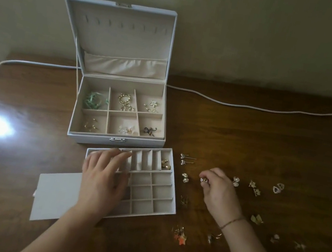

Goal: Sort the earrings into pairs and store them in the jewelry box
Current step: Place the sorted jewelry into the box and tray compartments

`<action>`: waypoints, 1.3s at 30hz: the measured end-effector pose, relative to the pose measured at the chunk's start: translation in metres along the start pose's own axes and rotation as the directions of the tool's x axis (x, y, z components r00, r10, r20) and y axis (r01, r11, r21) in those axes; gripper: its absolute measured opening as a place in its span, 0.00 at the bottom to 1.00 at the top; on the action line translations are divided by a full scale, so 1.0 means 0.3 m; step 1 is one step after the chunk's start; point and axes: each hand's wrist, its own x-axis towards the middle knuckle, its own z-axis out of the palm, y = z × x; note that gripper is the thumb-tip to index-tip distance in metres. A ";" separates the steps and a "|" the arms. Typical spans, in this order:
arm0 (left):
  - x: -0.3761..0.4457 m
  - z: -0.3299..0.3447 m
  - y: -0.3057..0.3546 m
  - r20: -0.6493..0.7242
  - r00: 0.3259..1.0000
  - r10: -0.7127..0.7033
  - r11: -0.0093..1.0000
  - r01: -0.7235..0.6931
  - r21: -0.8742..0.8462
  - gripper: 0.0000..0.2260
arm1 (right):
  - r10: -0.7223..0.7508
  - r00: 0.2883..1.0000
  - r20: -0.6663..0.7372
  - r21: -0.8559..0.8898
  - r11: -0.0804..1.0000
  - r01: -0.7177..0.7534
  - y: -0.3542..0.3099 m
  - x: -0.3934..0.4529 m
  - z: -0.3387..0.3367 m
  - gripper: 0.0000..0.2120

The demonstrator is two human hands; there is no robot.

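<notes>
Risk: small sparkling gold earrings (204, 179) pinched at the fingertips of the right hand (219, 190) may slip onto the dark glossy wooden table (248, 129); cause would be a tiny, smooth, irregular shape held over a hard surface where it may bounce and scatter the neighbouring pairs
Risk, tray: pale grey removable tray with beige velvety dividers (155, 193) lies loose before the box; the left hand (102, 179) rests flat on it with fingers relaxed, gripping nothing; a nudge may shift it; narrow cells invite a split pair
Box: pale grey rectangular jewelry box with raised lid (118, 115); six soft-lined compartments, each already holding jewellery, one a green ribbon-like piece
Loose stock: gold metal earrings on the table, right of the tray; pin-backed studs (187, 159); orange star drops (181, 237); heart outlines (278, 188)
Stored in tray: rounded gold pair (165, 164), far-right slot
Other: white cord (252, 106) along the table's back; white card (55, 195) under the tray
</notes>
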 end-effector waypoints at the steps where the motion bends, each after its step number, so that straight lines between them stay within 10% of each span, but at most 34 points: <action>1: -0.006 -0.003 -0.004 0.048 0.999 0.018 1.000 -0.019 0.024 0.20 | 0.007 1.000 0.008 -0.009 1.000 -0.007 -0.003 0.003 -0.002 0.10; 8: 0.025 0.019 0.027 0.379 0.920 0.100 0.945 -0.207 0.252 0.25 | 0.094 0.989 -0.115 0.232 0.970 -0.066 -0.113 0.015 -0.041 0.08; 12: 0.024 0.012 0.025 0.299 0.950 0.083 0.971 -0.145 0.189 0.22 | -0.103 0.994 -0.044 0.328 0.938 0.111 -0.284 0.046 0.014 0.07; 17: 0.002 -0.013 -0.015 0.076 0.997 0.003 0.993 -0.012 0.115 0.16 | -0.004 0.998 0.069 0.334 0.942 -0.020 -0.342 0.090 0.060 0.06; 34: -0.043 -0.039 -0.057 0.163 0.973 -0.163 0.982 0.144 0.126 0.18 | 0.178 0.983 -0.043 0.534 0.836 -0.128 -0.183 0.041 -0.032 0.15; 39: -0.042 -0.039 -0.057 0.193 0.963 -0.188 0.978 0.167 0.122 0.19 | 0.180 0.984 -0.017 0.231 0.958 -0.171 -0.088 -0.006 -0.059 0.14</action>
